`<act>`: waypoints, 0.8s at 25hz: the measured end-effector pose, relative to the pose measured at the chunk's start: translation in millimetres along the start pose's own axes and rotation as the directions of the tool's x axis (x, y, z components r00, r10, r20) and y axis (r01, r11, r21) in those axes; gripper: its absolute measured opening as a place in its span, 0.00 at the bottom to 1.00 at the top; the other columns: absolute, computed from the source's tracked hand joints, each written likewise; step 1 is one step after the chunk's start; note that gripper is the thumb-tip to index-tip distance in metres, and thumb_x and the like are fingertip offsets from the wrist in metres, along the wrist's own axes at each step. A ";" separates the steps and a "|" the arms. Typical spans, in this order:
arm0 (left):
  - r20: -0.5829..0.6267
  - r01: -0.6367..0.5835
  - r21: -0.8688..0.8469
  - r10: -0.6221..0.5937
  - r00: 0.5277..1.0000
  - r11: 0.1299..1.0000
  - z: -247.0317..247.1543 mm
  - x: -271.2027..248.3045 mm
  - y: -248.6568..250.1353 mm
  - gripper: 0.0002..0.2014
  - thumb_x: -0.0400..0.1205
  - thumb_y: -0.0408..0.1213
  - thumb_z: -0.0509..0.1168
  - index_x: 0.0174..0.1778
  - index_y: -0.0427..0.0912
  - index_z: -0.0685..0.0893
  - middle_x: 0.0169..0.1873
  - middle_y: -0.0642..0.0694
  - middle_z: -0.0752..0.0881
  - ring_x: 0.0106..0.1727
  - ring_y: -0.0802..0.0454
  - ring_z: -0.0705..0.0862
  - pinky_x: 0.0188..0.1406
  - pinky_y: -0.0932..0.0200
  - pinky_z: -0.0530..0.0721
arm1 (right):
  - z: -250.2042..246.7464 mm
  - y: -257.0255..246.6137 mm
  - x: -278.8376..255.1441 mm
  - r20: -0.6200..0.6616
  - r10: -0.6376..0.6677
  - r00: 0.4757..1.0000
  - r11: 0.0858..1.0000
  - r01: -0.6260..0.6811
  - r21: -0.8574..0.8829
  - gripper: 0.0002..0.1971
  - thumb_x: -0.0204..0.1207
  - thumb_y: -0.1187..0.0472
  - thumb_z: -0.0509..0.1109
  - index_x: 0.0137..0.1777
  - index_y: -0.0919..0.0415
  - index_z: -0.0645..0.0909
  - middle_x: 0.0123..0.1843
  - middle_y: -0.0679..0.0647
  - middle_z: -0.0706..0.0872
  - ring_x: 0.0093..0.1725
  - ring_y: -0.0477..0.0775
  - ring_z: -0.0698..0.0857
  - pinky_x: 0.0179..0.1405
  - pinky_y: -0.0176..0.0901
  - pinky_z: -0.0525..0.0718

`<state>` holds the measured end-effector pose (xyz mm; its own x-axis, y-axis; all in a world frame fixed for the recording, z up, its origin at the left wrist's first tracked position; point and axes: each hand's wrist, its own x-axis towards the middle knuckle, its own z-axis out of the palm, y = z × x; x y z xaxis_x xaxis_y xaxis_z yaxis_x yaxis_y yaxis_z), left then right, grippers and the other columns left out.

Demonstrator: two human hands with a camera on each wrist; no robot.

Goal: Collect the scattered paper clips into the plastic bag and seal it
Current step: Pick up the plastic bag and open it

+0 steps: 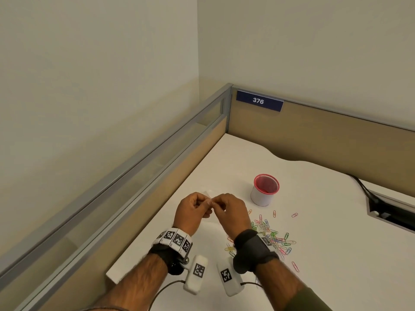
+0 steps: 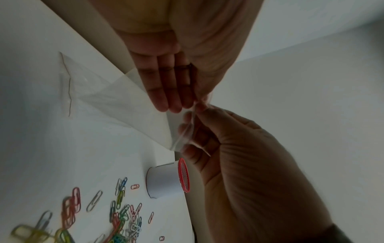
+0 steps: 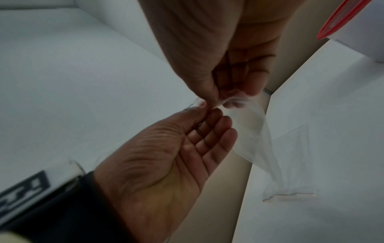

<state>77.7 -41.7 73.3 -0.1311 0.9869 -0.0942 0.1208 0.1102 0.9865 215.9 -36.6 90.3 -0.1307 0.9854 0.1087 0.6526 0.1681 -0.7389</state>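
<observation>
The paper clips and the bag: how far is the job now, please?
Done: nothing is collected; the paper clips all lie loose on the desk, and the plastic bag looks empty. In hand: the left hand and right hand both pinch the bag's top edge above the desk, apparently to pull it open. Left: opening it, putting the clips in, sealing.

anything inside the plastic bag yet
No clips show through the clear plastic bag; both hands pinch its top edge. The paper clips lie on the desk. The bag's top corner behind the fingers is hidden.
</observation>
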 end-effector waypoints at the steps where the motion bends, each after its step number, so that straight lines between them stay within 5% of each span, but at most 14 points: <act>1: 0.013 0.003 0.019 -0.003 1.000 1.000 0.2 -0.1 0.8 0.05 0.84 0.34 0.70 0.46 0.36 0.88 0.40 0.37 0.92 0.39 0.49 0.91 0.41 0.56 0.93 | 0.0 1.0 -0.2 -0.012 0.012 1.000 1.000 -0.012 -0.005 0.09 0.82 0.56 0.65 0.51 0.55 0.86 0.47 0.51 0.87 0.45 0.48 0.83 0.50 0.41 0.84; 8: 0.261 0.009 0.159 -0.051 0.964 0.987 3.6 10.9 3.5 0.10 0.88 0.37 0.62 0.45 0.38 0.86 0.40 0.40 0.91 0.38 0.47 0.91 0.41 0.52 0.92 | -1.9 7.9 -1.7 -0.056 0.088 0.995 0.996 -0.088 -0.008 0.09 0.81 0.60 0.64 0.47 0.56 0.87 0.45 0.51 0.87 0.44 0.49 0.83 0.49 0.42 0.84; 15: 0.279 -0.177 0.456 0.049 0.959 0.872 15.3 16.6 3.5 0.10 0.81 0.34 0.64 0.33 0.38 0.76 0.35 0.36 0.89 0.36 0.48 0.92 0.38 0.45 0.90 | -3.4 12.8 -0.4 -0.132 0.235 0.963 0.963 -0.249 -0.104 0.09 0.79 0.63 0.62 0.40 0.58 0.82 0.41 0.54 0.86 0.41 0.55 0.83 0.45 0.50 0.86; 17: 0.261 -0.185 0.510 0.053 0.964 0.840 10.7 19.4 0.8 0.13 0.80 0.35 0.64 0.30 0.44 0.72 0.32 0.35 0.87 0.33 0.44 0.87 0.32 0.50 0.82 | -9.2 17.7 4.7 -0.168 0.267 0.949 0.949 -0.289 -0.124 0.08 0.79 0.61 0.62 0.40 0.58 0.80 0.39 0.54 0.85 0.39 0.55 0.83 0.44 0.51 0.87; 20: 0.284 -0.210 0.504 0.069 0.956 0.838 4.7 21.7 1.1 0.15 0.80 0.34 0.65 0.28 0.45 0.70 0.26 0.44 0.78 0.29 0.51 0.74 0.30 0.55 0.73 | -11.6 17.1 5.6 -0.065 0.274 0.959 0.952 -0.281 -0.126 0.04 0.77 0.54 0.68 0.48 0.52 0.79 0.40 0.51 0.85 0.38 0.52 0.84 0.42 0.47 0.86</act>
<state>79.5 -19.6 71.7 0.1622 0.9849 -0.0600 0.6248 -0.0555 0.7788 235.0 -27.9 86.0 0.1019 0.9933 -0.0553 0.7516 -0.1133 -0.6498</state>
